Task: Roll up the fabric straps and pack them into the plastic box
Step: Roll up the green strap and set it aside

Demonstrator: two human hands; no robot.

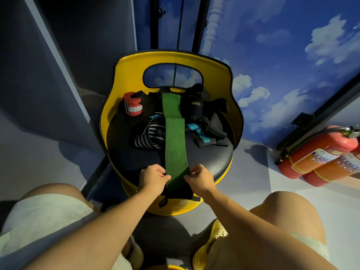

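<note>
- The round yellow barrel-shaped chair with a black padded seat [214, 162] served as my work surface, and everything I had to deal with lay on its seat; no plastic box showed anywhere in my view, so I judged that nothing had been packed yet, as far as I could tell.
- The long green fabric strap [174, 133] lay flat and straight down the middle of the seat, its far end up by the backrest and its near end, with a black tab, hanging over the front edge between my hands. It was not yet rolled at all, so I took this as the very start of rolling it.
- A tangle of black straps with teal bands [204, 123] lay loose to the right of the green one, and a black-and-white striped strap [148, 135] lay loose to its left, partly under it. All of these were left to roll.
- One red, white and black rolled strap [132, 106] stood at the back left of the seat, the only piece that looked finished.
- My left hand [153, 179] pinched the left edge of the green strap's near end.
- My right hand [198, 178] pinched the right edge, fingers curled on the cloth.
</note>
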